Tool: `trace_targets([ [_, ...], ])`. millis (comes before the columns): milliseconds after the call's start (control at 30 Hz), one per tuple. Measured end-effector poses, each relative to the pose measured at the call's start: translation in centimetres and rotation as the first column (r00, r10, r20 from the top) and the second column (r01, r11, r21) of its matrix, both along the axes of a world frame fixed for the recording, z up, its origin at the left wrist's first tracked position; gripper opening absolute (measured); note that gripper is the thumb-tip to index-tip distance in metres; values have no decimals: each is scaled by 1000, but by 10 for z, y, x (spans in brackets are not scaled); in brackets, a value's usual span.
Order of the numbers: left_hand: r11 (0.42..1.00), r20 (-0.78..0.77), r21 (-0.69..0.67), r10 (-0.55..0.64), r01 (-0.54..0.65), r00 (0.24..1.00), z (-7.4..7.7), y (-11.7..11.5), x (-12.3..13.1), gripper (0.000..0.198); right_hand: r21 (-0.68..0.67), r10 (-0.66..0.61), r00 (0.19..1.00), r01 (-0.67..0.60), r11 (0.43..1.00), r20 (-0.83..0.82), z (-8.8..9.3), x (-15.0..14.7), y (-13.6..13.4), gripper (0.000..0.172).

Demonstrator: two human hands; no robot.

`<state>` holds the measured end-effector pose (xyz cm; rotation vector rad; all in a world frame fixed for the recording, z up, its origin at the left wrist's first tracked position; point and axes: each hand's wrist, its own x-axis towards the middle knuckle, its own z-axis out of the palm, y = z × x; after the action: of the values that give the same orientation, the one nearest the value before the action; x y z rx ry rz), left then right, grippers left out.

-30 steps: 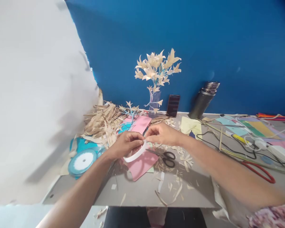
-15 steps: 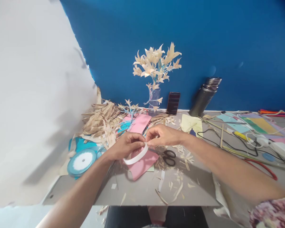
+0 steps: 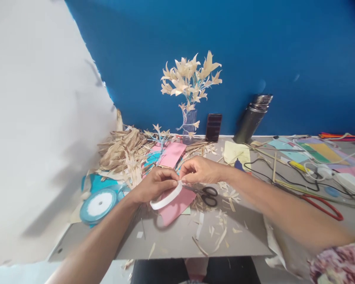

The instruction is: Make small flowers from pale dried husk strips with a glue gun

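Both hands meet over the table, pinching at one spot. My left hand point(image 3: 159, 182) is closed, thumb against fingers, on a white roll of tape point(image 3: 167, 199) whose ring hangs below the fingers. My right hand point(image 3: 197, 170) pinches at the ring's upper right end, fingertips touching it; whether it grips a loose tape end or a thin stem is too small to make out. Under the hands lies pink paper point(image 3: 177, 207). Black-handled scissors point(image 3: 209, 196) rest just right of it, blades partly hidden under the right hand.
Dried husks point(image 3: 122, 152) and a blue ribbon spool point(image 3: 98, 206) lie on the left. Behind stand a vase point(image 3: 189, 124) of husk flowers point(image 3: 192, 77), a phone point(image 3: 213, 127) and a leaning flask point(image 3: 253, 118). Cables point(image 3: 284, 167) and coloured paper point(image 3: 328, 152) cover the right side.
The view has shifted slightly, so the background sits a little further left. Both hands keep their pinch; the white ring has tilted slightly.
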<state>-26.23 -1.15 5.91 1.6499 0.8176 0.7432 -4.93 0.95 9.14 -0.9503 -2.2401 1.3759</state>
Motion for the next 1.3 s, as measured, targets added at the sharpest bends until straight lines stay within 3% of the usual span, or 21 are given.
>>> trace_targets([
  [100, 999, 47, -6, 37, -37, 998, -4, 2, -2, 27, 29, 51, 998, -50, 998, -35, 3, 3, -4, 8],
  [200, 976, 120, -76, 211, -203, 970, -5, 11, -16, 27, -167, 266, 960, -277, 946, -85, 12, 14, -15, 11],
  [267, 917, 229, -128, 398, -378, 888, 1, 17, -28, 29, -315, 325, 937, -349, 883, -128, 19, 28, -23, 17],
  [333, 873, 284, -119, 487, -473, 826, 10, 21, -36, 32, -334, 174, 967, -228, 915, -184, 24, 44, -29, 19],
  [400, 827, 222, -45, 556, -561, 801, 22, 22, -39, 31, -290, -58, 968, -15, 957, -243, 23, 61, -33, 22],
  [467, 769, 80, 99, 626, -632, 775, 30, 25, -39, 31, -272, -252, 920, 170, 947, -302, 16, 74, -35, 27],
  [533, 729, -74, 271, 667, -629, 741, 32, 31, -41, 36, -283, -366, 869, 278, 918, -333, 6, 82, -39, 34],
  [633, 709, -290, 464, 688, -531, 665, 24, 48, -50, 48, -261, -426, 846, 354, 898, -319, -10, 84, -46, 38],
  [733, 727, -437, 574, 661, -376, 610, 16, 58, -51, 34, -165, -448, 845, 417, 894, -292, -17, 81, -52, 38],
  [800, 669, -410, 666, 699, -331, 586, 17, 51, -37, 31, -55, -455, 841, 461, 886, -291, -18, 78, -55, 36],
  [867, 594, -303, 706, 746, -385, 593, 23, 32, -10, 24, 43, -462, 834, 496, 867, -301, -18, 77, -57, 32],
  [900, 618, -260, 666, 717, -417, 647, 26, 19, 7, 21, 74, -468, 827, 512, 856, -312, -18, 77, -57, 30],
  [933, 700, -234, 571, 639, -429, 733, 28, 6, 25, 21, 90, -477, 818, 528, 844, -323, -20, 77, -58, 29],
  [1000, 912, -171, 273, 358, -305, 918, 28, -17, 61, 27, 105, -499, 797, 560, 822, -341, -24, 76, -60, 26],
  [1033, 961, -103, 152, 247, -230, 964, 26, -25, 77, 29, 112, -510, 789, 573, 812, -343, -26, 76, -61, 25],
  [1133, 973, 67, 23, 226, -228, 972, 15, -32, 106, 25, 132, -518, 789, 583, 802, -330, -33, 75, -63, 23],
  [1300, 966, 168, -182, 212, -181, 963, 0, -24, 112, 25, 70, -491, 806, 540, 839, -331, -42, 76, -61, 24],
])
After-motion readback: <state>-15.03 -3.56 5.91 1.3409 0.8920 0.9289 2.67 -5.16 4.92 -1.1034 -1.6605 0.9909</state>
